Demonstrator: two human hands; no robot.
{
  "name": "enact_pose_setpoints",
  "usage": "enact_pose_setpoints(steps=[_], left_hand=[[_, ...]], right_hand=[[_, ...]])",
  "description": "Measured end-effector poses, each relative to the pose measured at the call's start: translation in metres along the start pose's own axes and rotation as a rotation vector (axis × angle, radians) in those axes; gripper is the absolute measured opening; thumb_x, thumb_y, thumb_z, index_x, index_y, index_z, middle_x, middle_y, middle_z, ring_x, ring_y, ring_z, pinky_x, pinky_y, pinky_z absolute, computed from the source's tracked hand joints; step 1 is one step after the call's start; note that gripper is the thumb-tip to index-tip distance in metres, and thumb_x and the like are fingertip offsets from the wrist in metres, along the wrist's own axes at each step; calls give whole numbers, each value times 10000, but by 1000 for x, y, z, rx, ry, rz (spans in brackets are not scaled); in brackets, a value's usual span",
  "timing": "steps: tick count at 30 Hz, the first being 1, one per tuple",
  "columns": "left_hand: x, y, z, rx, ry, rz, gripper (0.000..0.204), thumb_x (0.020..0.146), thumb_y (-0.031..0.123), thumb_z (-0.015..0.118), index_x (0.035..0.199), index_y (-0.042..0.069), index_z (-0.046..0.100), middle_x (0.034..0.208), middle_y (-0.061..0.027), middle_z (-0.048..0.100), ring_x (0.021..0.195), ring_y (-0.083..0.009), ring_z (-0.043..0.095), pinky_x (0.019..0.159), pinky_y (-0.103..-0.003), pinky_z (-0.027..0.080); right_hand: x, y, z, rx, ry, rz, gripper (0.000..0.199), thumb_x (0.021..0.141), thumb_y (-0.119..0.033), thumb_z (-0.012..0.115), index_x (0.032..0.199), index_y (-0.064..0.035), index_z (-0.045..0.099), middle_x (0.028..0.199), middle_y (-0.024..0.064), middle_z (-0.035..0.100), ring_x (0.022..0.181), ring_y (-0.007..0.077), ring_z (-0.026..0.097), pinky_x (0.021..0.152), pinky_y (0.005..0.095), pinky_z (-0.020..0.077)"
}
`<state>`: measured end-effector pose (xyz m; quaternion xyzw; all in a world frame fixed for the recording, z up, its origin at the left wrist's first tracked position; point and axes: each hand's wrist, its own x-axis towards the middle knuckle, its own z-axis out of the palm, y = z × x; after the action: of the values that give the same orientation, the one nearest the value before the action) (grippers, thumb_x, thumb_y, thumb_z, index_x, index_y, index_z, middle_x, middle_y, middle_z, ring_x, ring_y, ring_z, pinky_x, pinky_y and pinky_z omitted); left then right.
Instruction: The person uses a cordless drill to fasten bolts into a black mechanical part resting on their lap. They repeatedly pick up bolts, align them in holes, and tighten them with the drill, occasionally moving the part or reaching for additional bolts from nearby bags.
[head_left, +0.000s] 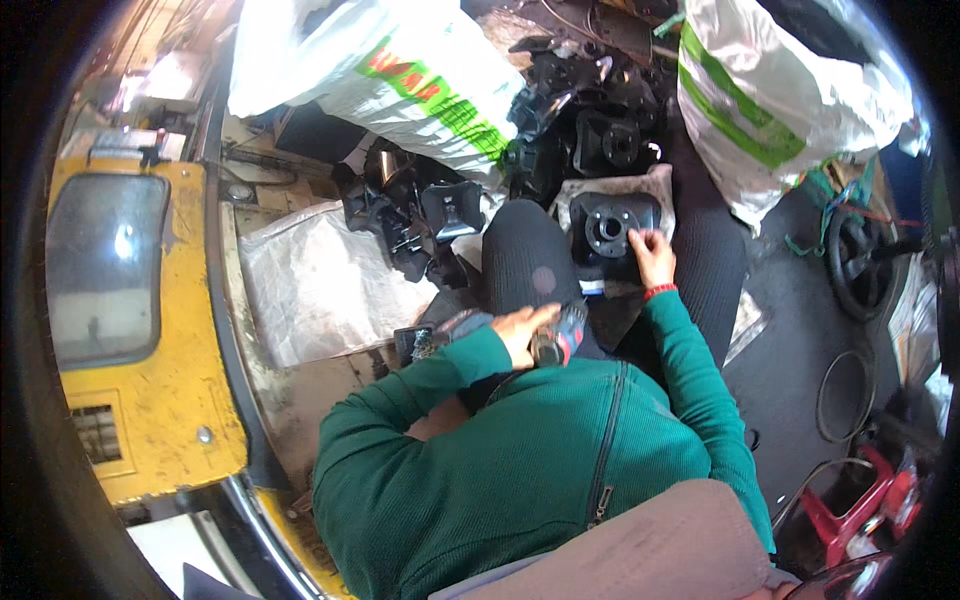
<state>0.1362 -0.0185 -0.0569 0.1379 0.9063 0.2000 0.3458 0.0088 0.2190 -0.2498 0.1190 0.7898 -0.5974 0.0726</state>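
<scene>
A black plastic part (606,232), with a square flared base and a round flange around a central hole, sits between my knees. My right hand (653,260) is at the flange's right edge, thumb and fingertips pinched together. Whatever is between those fingertips is too small to make out. Close to my lap, my left hand (522,335) is closed on a blue and red cordless drill (562,338). Part of the drill's body is hidden under the hand. Just beyond the black part stands a similar black part (608,142).
Several more black parts (455,210) are heaped left of my knee and farther ahead. Two large white sacks, one at left (400,80) and one at right (770,110), flank them. A plastic sheet (330,285) lies left; a yellow machine panel (190,400) borders that side. A black handwheel (862,262) stands right.
</scene>
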Motion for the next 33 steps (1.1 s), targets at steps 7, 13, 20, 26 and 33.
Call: enact_pose_setpoints(steps=[7, 13, 20, 26, 33], left_hand=[[-20, -20, -13, 101, -32, 31, 811, 674, 220, 684, 1412, 167, 352, 1274, -146, 484, 1109, -357, 472, 956, -453, 426], [-18, -37, -8, -20, -40, 89, 782, 661, 271, 706, 1374, 131, 417, 1271, -138, 492, 1092, -338, 468, 965, -426, 411], [-31, -58, 5, -133, 47, 188, 753, 677, 276, 712, 1357, 113, 433, 1222, -143, 516, 1055, -327, 496, 934, -407, 419], [-76, -47, -178, -41, 901, 419, 465, 764, 152, 674, 1201, 34, 569, 1226, -152, 561, 1130, -294, 539, 957, -379, 435], [-1, -82, -480, 186, 1577, 44, 345, 799, 260, 600, 1061, 37, 620, 958, -246, 639, 899, -393, 625, 792, -447, 505]], right_hand=[[36, -29, -3, 214, -144, 60, 342, 871, -370, 642, 689, -82, 605, 567, -16, 557, 538, 66, 515, 497, 243, 407], [134, -103, 37, 21, -114, -243, 317, 887, -349, 624, 733, -78, 570, 591, -19, 528, 488, 73, 455, 473, 234, 356], [176, -118, 122, -291, -88, -371, 411, 803, -355, 640, 1018, -5, 630, 971, 202, 670, 941, 368, 633, 828, 415, 484], [173, -95, 162, 12, -395, 223, 943, 800, -329, 691, 1488, -209, 58, 1396, 121, 407, 1172, 306, 492, 880, 542, 435], [183, -113, 80, -255, -298, -98, 790, 793, -327, 714, 1446, -181, 293, 1350, 124, 470, 1189, 313, 485, 944, 473, 428]])
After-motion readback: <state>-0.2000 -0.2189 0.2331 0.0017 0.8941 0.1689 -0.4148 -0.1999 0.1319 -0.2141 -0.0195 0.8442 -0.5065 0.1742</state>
